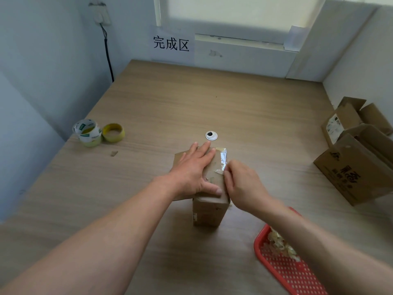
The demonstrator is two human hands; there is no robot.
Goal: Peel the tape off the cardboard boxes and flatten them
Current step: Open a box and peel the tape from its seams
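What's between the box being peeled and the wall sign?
Head view: a round metal cap just beyond the box, then bare table up to the sign.

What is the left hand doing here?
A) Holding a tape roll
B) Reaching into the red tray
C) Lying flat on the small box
C: the left hand lies flat on top of the box, steadying it while the right hand pinches the tape at its edge.

Table (pixel 191 99), tape rolls (pixel 89 135) left, box (pixel 209 211) centre, boxes (pixel 353 167) right, red tray (pixel 285 271), perhaps a grommet (pixel 211 135)
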